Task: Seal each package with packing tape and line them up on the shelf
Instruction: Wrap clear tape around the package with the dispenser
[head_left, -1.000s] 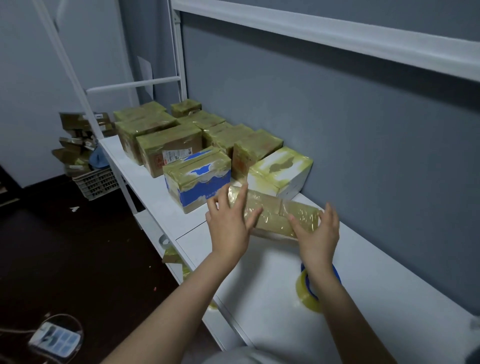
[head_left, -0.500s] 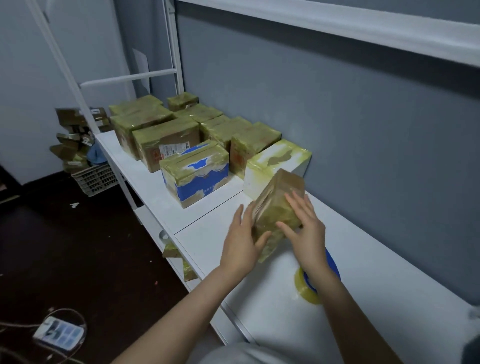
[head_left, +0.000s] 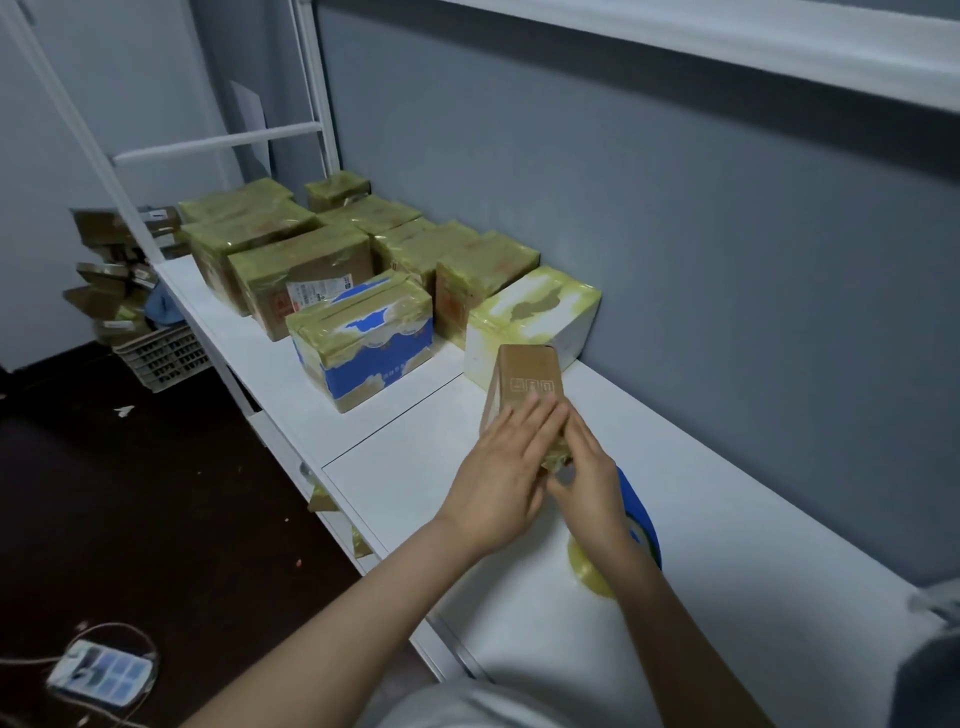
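As left hand (head_left: 498, 483) presses flat on package (head_left: 527, 379), right hand (head_left: 592, 478) beside, grip unclear.

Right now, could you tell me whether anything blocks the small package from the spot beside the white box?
Nothing visible does. The small package, between left hand and right hand, is close to the white box; the tape roll lies nearer the person.

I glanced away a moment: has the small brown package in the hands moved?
Yes. The small brown package, lying flat crosswise before the white taped box a second ago, is now turned on end in front of it.
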